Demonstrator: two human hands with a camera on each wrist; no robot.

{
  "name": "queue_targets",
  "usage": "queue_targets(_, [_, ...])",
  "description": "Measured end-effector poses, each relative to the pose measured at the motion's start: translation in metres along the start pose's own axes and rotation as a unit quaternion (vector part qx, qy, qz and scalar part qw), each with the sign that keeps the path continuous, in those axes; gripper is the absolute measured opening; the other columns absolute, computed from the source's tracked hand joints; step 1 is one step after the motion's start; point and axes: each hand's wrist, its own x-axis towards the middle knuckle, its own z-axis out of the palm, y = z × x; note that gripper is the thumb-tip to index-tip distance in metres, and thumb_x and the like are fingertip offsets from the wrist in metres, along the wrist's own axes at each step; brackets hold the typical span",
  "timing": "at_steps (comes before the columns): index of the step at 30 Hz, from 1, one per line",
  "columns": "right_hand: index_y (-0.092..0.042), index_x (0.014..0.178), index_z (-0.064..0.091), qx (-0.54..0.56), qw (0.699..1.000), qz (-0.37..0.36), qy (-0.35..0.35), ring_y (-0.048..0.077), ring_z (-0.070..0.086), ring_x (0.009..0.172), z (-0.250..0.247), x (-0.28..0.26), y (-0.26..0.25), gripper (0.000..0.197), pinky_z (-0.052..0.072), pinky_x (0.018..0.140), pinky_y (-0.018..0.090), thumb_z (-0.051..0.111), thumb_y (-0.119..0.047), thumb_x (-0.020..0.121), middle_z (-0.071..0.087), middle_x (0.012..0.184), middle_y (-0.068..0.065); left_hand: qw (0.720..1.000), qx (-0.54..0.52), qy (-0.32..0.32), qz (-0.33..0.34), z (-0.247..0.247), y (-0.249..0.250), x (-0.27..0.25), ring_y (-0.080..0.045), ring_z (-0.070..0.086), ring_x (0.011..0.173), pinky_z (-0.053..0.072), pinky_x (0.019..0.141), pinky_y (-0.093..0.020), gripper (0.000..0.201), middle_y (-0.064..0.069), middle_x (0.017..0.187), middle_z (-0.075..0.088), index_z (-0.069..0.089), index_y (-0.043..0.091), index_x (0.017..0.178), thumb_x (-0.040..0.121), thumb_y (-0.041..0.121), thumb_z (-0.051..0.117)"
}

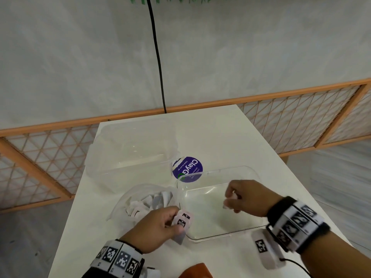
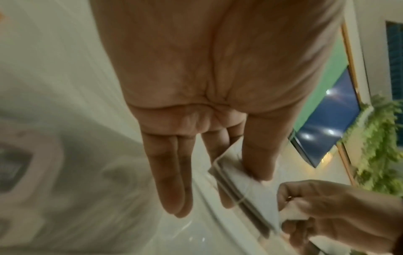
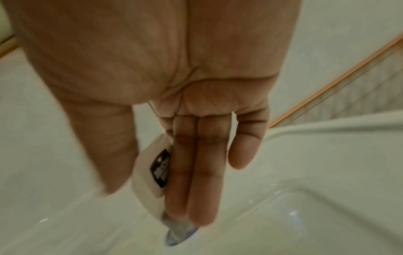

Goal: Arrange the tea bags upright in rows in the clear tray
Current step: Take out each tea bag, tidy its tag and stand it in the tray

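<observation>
Left hand point(image 1: 158, 225) pinches several tea bags point(image 1: 183, 221) beside my clear tray point(image 1: 220, 235); right hand point(image 1: 246, 198) grasps what looks like one tea bag point(image 3: 152, 174) above it.

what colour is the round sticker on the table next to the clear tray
The sticker is purple with white lettering, seen best in the head view.
</observation>
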Motion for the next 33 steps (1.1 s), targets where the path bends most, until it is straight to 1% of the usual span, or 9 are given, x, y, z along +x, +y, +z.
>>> queue_targets(3, [-0.035, 0.092, 0.054, 0.018, 0.999, 0.007, 0.027, -0.008, 0.063, 0.083, -0.001, -0.023, 0.038, 0.034, 0.049, 0.079, 0.015, 0.080, -0.040, 0.070, 0.069, 0.087, -0.020, 0.999, 0.043, 0.007, -0.010, 0.008, -0.003, 0.006, -0.014, 0.065, 0.092, 0.052, 0.088, -0.039, 0.017, 0.003, 0.095, 0.070, 0.063, 0.023, 0.094, 0.081, 0.033, 0.061])
queue_targets(8, [-0.043, 0.079, 0.051, -0.021, 0.989, 0.016, 0.143, 0.000, 0.063, 0.080, 0.023, -0.033, 0.073, 0.017, 0.049, 0.073, 0.020, 0.062, -0.036, 0.089, 0.069, 0.081, -0.019, 0.998, 0.041, 0.042, -0.030, 0.016, -0.009, 0.015, -0.009, 0.066, 0.089, 0.053, 0.087, -0.037, 0.007, 0.008, 0.093, 0.072, 0.062, 0.021, 0.094, 0.087, 0.024, 0.062])
queue_targets(12, [-0.037, 0.083, 0.055, 0.016, 0.977, -0.020, 0.210, -0.005, 0.065, 0.076, 0.041, -0.025, 0.086, 0.012, 0.049, 0.071, 0.015, 0.058, -0.030, 0.092, 0.070, 0.082, -0.025, 0.996, 0.036, 0.071, -0.028, 0.019, -0.012, 0.019, -0.018, 0.067, 0.088, 0.053, 0.083, -0.044, 0.030, 0.001, 0.091, 0.072, 0.061, 0.019, 0.092, 0.076, 0.044, 0.059])
queue_targets(15, [-0.028, 0.090, 0.058, 0.000, 0.970, -0.038, 0.241, 0.001, 0.067, 0.071, 0.052, -0.017, 0.097, 0.007, 0.054, 0.072, 0.027, 0.054, -0.030, 0.094, 0.071, 0.080, -0.020, 0.995, 0.032, 0.092, -0.033, 0.022, -0.016, 0.021, -0.024, 0.067, 0.087, 0.053, 0.081, -0.048, 0.042, -0.003, 0.089, 0.072, 0.061, 0.020, 0.091, 0.069, 0.056, 0.056])
queue_targets(19, [-0.026, 0.091, 0.058, -0.033, 0.964, -0.063, 0.257, 0.008, 0.064, 0.062, 0.063, -0.012, 0.103, 0.012, 0.051, 0.077, 0.039, 0.047, -0.030, 0.096, 0.070, 0.075, -0.016, 0.992, 0.032, 0.115, -0.045, 0.027, -0.017, 0.023, -0.018, 0.069, 0.085, 0.054, 0.082, -0.046, 0.027, 0.003, 0.088, 0.073, 0.063, 0.022, 0.093, 0.078, 0.045, 0.063])
queue_targets(24, [-0.024, 0.090, 0.058, -0.046, 0.968, -0.049, 0.240, 0.016, 0.054, 0.056, 0.064, -0.015, 0.097, 0.040, 0.042, 0.077, 0.032, 0.026, -0.048, 0.092, 0.066, 0.069, -0.011, 0.986, 0.034, 0.151, -0.060, 0.034, -0.015, 0.029, -0.007, 0.069, 0.082, 0.056, 0.079, -0.038, 0.008, 0.009, 0.088, 0.074, 0.065, 0.021, 0.095, 0.087, 0.024, 0.066])
queue_targets(27, [-0.022, 0.093, 0.057, -0.041, 0.973, -0.042, 0.224, 0.017, 0.054, 0.063, 0.060, -0.015, 0.099, 0.045, 0.040, 0.078, 0.033, 0.022, -0.050, 0.090, 0.067, 0.077, -0.009, 0.987, 0.021, 0.141, -0.067, 0.036, -0.012, 0.034, -0.011, 0.066, 0.070, 0.054, 0.068, -0.033, 0.006, 0.001, 0.079, 0.073, 0.065, 0.020, 0.092, 0.087, 0.023, 0.066])
queue_targets(30, [-0.019, 0.093, 0.057, -0.063, 0.975, -0.041, 0.208, 0.011, 0.046, 0.067, 0.056, -0.016, 0.095, 0.036, 0.036, 0.076, 0.032, 0.030, -0.042, 0.091, 0.054, 0.075, -0.017, 0.989, 0.025, 0.133, -0.065, 0.038, -0.014, 0.038, -0.012, 0.058, 0.059, 0.049, 0.062, -0.032, 0.006, -0.007, 0.075, 0.069, 0.064, 0.018, 0.088, 0.087, 0.024, 0.066])
queue_targets(33, [-0.020, 0.090, 0.060, -0.063, 0.976, -0.043, 0.206, 0.009, 0.042, 0.079, 0.053, -0.021, 0.091, 0.042, 0.033, 0.077, 0.031, 0.030, -0.049, 0.087, 0.047, 0.083, -0.015, 0.986, 0.049, 0.147, -0.065, 0.040, -0.015, 0.044, -0.008, 0.065, 0.068, 0.053, 0.071, -0.036, 0.007, 0.009, 0.075, 0.072, 0.064, 0.022, 0.085, 0.086, 0.028, 0.067])
